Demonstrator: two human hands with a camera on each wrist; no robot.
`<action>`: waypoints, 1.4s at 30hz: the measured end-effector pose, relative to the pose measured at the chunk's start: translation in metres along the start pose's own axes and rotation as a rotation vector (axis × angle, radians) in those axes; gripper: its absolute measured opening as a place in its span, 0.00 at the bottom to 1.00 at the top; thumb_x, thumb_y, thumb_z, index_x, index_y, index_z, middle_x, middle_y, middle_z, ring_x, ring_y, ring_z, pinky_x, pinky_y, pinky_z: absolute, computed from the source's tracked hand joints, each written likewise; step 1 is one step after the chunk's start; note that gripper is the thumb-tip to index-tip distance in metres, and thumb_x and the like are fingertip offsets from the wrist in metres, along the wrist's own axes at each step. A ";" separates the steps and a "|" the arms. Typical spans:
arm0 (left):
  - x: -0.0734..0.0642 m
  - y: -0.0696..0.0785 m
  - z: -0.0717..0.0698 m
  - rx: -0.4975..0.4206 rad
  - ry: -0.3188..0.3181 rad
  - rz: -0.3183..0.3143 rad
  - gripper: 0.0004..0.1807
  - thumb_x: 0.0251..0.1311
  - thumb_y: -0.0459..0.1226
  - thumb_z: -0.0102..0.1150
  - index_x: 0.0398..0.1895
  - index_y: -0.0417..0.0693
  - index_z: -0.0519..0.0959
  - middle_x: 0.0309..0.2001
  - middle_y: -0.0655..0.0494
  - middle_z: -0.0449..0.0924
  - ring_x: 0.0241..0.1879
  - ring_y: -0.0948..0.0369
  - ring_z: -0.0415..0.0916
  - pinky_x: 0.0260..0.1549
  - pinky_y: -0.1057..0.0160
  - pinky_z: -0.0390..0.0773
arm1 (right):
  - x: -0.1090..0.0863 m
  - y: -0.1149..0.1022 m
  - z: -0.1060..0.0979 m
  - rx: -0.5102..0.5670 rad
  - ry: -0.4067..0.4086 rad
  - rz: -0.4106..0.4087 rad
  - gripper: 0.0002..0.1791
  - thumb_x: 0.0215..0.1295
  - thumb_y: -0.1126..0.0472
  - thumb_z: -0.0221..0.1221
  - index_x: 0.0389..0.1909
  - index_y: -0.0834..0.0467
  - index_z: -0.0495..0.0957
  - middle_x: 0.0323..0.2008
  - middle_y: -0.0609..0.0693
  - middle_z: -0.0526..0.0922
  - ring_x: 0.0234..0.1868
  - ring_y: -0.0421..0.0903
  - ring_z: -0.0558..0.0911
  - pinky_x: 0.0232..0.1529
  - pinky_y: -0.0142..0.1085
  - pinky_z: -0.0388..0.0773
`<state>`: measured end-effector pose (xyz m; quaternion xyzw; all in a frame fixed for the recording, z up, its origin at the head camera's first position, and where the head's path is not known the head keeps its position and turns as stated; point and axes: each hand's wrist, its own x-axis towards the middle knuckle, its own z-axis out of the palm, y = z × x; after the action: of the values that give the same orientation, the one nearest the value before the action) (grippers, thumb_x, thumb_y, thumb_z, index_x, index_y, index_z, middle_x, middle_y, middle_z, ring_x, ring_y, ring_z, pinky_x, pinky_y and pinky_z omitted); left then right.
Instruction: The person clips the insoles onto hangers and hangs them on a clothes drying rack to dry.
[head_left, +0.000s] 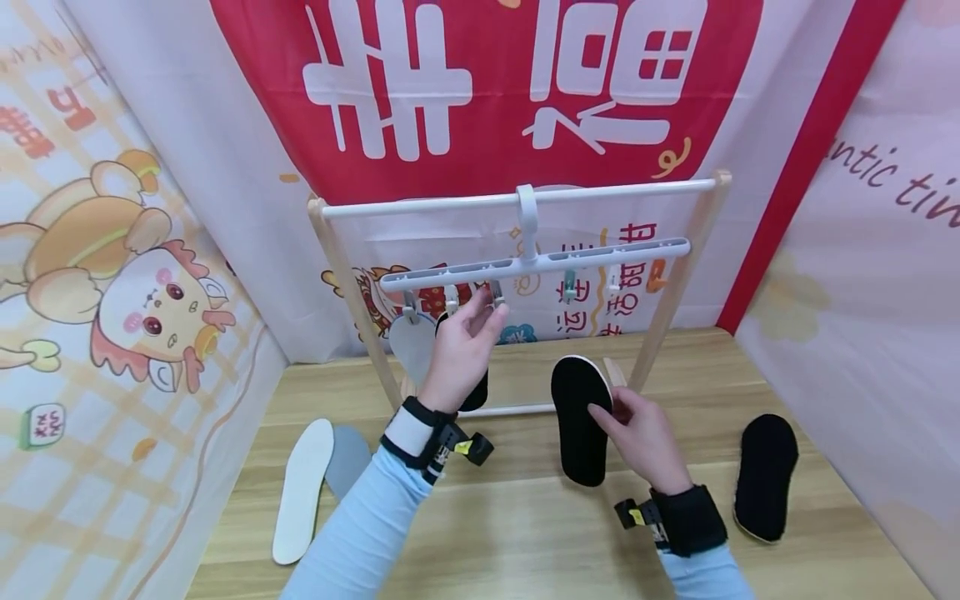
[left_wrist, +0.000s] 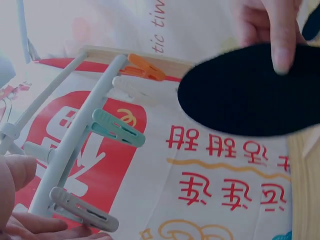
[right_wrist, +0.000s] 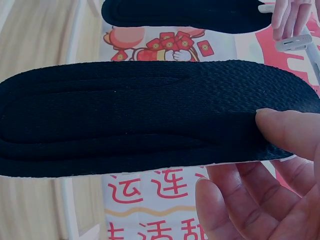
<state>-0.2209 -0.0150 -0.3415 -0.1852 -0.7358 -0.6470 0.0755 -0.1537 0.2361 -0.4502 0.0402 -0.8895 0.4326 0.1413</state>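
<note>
My right hand (head_left: 645,437) holds a black insole (head_left: 581,417) by its edge, thumb on the dark face and fingers behind. My left hand (head_left: 463,342) is raised under the white clip hanger (head_left: 536,263). Its fingers are at a grey clip (left_wrist: 85,209), with the thumb apart from it in the left wrist view. Farther along the bar hang a green clip (left_wrist: 117,127), a white clip (left_wrist: 134,91) and an orange clip (left_wrist: 146,67). A grey insole (head_left: 412,346) and another black insole (right_wrist: 185,14) hang from clips at the left, the latter partly behind my left hand.
The hanger hooks over the top rail of a rack (head_left: 450,205) with wooden sides. On the wooden table (head_left: 517,533), a white insole (head_left: 303,492) overlaps a grey one (head_left: 348,458) at the left. Another black insole (head_left: 767,477) lies at the right. Printed cloth surrounds the table.
</note>
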 end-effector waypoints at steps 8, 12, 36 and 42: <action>0.009 -0.002 0.005 -0.071 0.015 -0.066 0.32 0.72 0.46 0.54 0.74 0.42 0.61 0.72 0.47 0.63 0.67 0.58 0.66 0.61 0.66 0.69 | 0.010 -0.008 0.006 0.030 -0.015 -0.023 0.08 0.66 0.56 0.66 0.33 0.56 0.79 0.24 0.48 0.76 0.26 0.46 0.72 0.26 0.34 0.71; 0.011 -0.002 0.006 -0.075 0.033 -0.089 0.31 0.71 0.44 0.55 0.73 0.45 0.63 0.70 0.47 0.66 0.66 0.59 0.68 0.60 0.66 0.70 | 0.017 -0.012 0.009 0.039 -0.013 -0.047 0.07 0.66 0.57 0.66 0.34 0.55 0.80 0.24 0.47 0.77 0.26 0.45 0.73 0.27 0.35 0.71; 0.009 0.003 0.016 -0.137 0.118 -0.048 0.18 0.74 0.41 0.49 0.57 0.35 0.71 0.49 0.41 0.76 0.51 0.45 0.78 0.56 0.54 0.76 | 0.046 -0.039 0.028 0.072 -0.057 -0.158 0.07 0.67 0.58 0.65 0.31 0.56 0.81 0.24 0.45 0.77 0.26 0.43 0.74 0.27 0.35 0.72; 0.008 0.006 0.017 -0.175 0.117 -0.096 0.18 0.74 0.42 0.48 0.57 0.38 0.72 0.49 0.41 0.77 0.49 0.49 0.80 0.53 0.57 0.78 | 0.048 -0.042 0.030 0.094 -0.062 -0.176 0.07 0.67 0.60 0.65 0.29 0.57 0.80 0.22 0.46 0.75 0.24 0.44 0.71 0.26 0.35 0.69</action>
<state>-0.2241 0.0040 -0.3354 -0.1175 -0.6790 -0.7212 0.0710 -0.1981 0.1892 -0.4217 0.1380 -0.8652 0.4585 0.1490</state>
